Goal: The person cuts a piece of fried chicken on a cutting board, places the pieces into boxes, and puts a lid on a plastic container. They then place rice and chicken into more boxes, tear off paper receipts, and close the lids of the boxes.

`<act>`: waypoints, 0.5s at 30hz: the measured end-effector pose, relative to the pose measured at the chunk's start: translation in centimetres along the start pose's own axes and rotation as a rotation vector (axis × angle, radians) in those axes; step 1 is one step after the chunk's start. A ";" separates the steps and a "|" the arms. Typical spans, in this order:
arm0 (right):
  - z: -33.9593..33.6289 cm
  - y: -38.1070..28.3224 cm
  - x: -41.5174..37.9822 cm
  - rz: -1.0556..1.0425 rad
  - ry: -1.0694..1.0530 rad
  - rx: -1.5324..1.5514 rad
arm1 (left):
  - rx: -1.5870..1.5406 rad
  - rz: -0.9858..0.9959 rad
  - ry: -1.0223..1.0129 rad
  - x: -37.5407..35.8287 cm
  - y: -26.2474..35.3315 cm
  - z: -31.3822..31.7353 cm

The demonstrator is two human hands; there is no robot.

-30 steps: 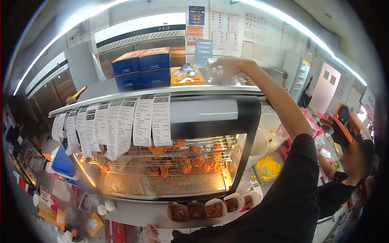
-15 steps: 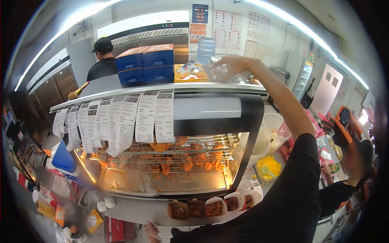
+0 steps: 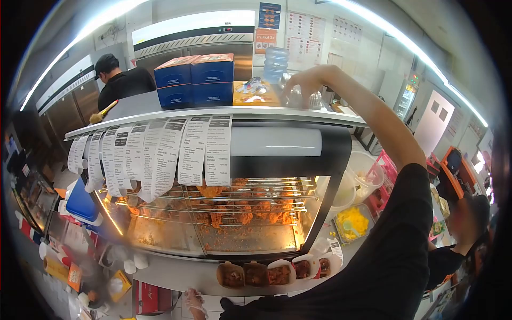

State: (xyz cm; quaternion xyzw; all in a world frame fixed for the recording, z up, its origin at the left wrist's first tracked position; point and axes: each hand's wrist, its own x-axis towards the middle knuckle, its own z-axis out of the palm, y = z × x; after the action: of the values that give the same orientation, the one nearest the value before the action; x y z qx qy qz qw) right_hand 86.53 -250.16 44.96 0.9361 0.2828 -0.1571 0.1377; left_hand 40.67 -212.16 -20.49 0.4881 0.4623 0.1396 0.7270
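Shelf (image 3: 298, 116): R hand (image 3: 308, 82) at clr plastic (image 3: 313, 101), axis unclear.

Fried-chicken shop kitchen, with a lit warmer glowing at its center

A heated display case (image 3: 277, 245) is holding pieces of fried chicken (image 3: 266, 208) on wire racks, while a row of printed order slips (image 3: 165, 154) is hanging from the shelf (image 3: 256, 113) above it. Open food boxes (image 3: 278, 273) are lining the counter (image 3: 200, 282) in front, and blue cartons (image 3: 212, 82) are standing on the shelf. Behind, a wide steel refrigerator (image 3: 194, 48) is running along the wall, printed sheets (image 3: 304, 37) are covering part of that wall, and a capped co-worker in black (image 3: 125, 82) is standing nearby.
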 end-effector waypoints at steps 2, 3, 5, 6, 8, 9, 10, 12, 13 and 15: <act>-0.3 -0.1 -0.3 0.018 0.009 0.023 | 0.018 -0.016 0.000 0.1 -0.1 -0.1; -0.4 -0.1 -0.4 0.014 -0.006 0.050 | 0.039 -0.031 -0.001 0.1 -0.2 -0.1; -0.4 0.1 -0.3 0.008 -0.023 0.077 | 0.024 -0.017 -0.020 -0.2 -0.7 -0.6; -0.2 0.3 -0.2 -0.002 -0.002 0.068 | 0.011 -0.002 -0.040 -0.3 -1.1 -0.7; 0.1 0.6 0.1 -0.015 0.014 0.060 | -0.023 0.003 -0.030 -0.3 -1.8 -0.9; 0.3 0.9 0.2 -0.039 0.031 0.051 | -0.055 0.011 -0.023 -0.1 -2.2 -1.1; 0.5 1.1 0.3 -0.065 0.048 0.043 | -0.055 0.009 -0.020 0.6 -2.8 -1.5; 0.9 1.6 0.4 -0.105 0.075 0.008 | -0.090 -0.117 -0.032 1.7 -3.4 -2.1; 1.1 1.8 0.5 -0.143 0.106 -0.026 | -0.090 -0.118 -0.029 2.0 -4.0 -2.3; 1.5 1.5 0.0 -0.153 0.151 -0.061 | -0.064 -0.044 -0.008 1.5 -4.0 -2.0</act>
State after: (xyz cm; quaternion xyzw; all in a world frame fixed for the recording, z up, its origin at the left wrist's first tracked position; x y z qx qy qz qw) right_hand 87.07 -251.86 43.79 0.9164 0.3677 -0.0873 0.1321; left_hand 38.90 -211.97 -24.82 0.4549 0.4652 0.1363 0.7471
